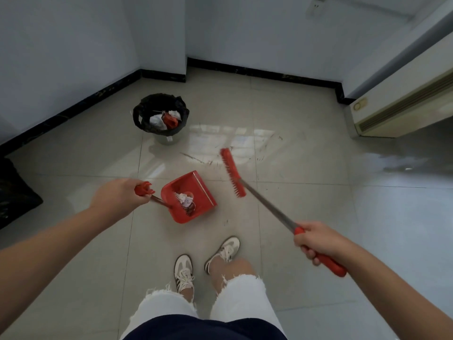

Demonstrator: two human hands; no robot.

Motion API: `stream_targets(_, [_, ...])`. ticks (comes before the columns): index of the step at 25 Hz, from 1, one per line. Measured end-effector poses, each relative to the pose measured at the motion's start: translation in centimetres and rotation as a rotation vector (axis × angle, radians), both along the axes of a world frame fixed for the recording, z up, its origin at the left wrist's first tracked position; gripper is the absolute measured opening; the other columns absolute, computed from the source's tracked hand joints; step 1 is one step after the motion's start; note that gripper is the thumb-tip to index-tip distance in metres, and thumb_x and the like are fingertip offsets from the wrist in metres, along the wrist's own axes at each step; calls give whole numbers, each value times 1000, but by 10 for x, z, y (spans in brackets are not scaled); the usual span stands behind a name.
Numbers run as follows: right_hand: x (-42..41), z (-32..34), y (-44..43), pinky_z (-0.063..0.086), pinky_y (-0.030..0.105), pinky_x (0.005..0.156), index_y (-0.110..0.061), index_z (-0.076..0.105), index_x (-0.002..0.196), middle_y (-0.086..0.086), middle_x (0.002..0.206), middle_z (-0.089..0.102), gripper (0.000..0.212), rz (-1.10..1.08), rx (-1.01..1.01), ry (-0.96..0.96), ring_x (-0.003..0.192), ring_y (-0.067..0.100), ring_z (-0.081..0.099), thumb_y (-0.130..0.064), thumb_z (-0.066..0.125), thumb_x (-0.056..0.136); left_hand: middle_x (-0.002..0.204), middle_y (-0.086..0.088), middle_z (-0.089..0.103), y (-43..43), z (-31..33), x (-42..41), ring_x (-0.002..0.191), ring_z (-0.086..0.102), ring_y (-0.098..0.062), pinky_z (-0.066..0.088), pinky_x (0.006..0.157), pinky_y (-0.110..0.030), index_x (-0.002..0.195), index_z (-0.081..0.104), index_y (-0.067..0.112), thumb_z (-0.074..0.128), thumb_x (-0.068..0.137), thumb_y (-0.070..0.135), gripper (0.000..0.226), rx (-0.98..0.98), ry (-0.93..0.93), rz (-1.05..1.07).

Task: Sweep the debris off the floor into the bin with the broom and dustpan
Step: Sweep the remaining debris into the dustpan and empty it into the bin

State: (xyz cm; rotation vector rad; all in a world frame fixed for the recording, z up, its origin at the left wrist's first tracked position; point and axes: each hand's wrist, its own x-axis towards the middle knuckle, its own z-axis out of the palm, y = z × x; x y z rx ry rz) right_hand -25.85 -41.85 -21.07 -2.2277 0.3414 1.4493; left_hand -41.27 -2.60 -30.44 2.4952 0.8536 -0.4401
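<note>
One head-worn wide-angle view, steeply down and forward over a tiled floor [306,217] toward a corner.

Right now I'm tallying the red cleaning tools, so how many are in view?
2. The dustpan sits on the floor ahead of the shoes, held by the left hand. The broom is to its right, held by the right hand. None seems hidden.

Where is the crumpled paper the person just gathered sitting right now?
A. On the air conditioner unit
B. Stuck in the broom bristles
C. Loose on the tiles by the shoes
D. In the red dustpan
D: the crumpled paper lies inside the red dustpan, which the left hand holds by its handle, short of the bin.
</note>
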Motion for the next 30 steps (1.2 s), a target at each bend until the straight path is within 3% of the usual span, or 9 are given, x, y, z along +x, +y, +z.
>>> stream_targets(6, [161,-38,-1,31,14,29,-6,56,107,8,52,41,14,-155,-53,-236,35,15,37,-7,53,93,87,0,70,-11,10,108,78,60,-21,34,53,-26,105,75,29,66,88,40,22,57,-10,-76])
stream_targets(10, [295,-88,1,34,16,29,-3,54,109,11,55,44,16,-135,-110,-279,41,19,40,-11,52,95,93,3,71,-18,5,202,83,62,-21,43,62,-28,107,74,32,64,88,38,22,110,60,-160])
stream_targets(13, [366,-133,3,33,12,28,-3,47,93,12,59,45,13,-102,-222,-207,22,15,40,-13,41,99,95,5,70,-7,-5,267,92,64,-22,48,69,-30,107,73,37,64,87,42,23,131,138,-164])
stream_targets(16, [401,-171,16,32,11,27,-1,42,73,14,58,42,27,-24,-266,-147,12,13,33,-7,33,99,93,8,69,5,-15,312,89,63,-19,49,69,-30,106,71,40,63,86,45,22,157,201,-183])
stream_targets(18, [395,-190,29,33,14,27,2,41,67,16,55,43,28,40,-243,-104,15,17,36,4,35,94,89,10,68,10,-20,325,84,61,-17,52,68,-30,102,70,42,62,86,43,17,159,209,-186])
stream_targets(21, [336,-196,49,39,24,31,1,43,81,18,56,49,12,74,-168,-3,31,23,48,9,36,83,87,10,67,11,-21,322,81,60,-15,43,59,-27,102,70,39,60,88,41,17,148,252,-241])
stream_targets(24, [259,-176,77,43,25,35,-5,45,114,7,65,52,38,166,-59,83,45,16,51,6,41,78,84,9,64,21,-27,312,87,64,-17,36,60,-28,105,69,39,59,88,44,20,135,270,-275])
stream_targets(27, [189,-136,126,45,22,36,-15,34,138,6,71,50,59,190,53,264,46,13,49,3,39,82,82,8,64,27,-32,298,83,64,-17,42,62,-28,105,68,37,57,89,44,21,95,263,-350])
stream_targets(30, [157,-97,154,42,21,35,-29,39,140,6,67,44,65,47,118,371,41,11,42,-1,41,81,93,8,71,44,-33,284,89,67,-17,49,68,-29,105,67,38,54,90,46,22,78,238,-373])
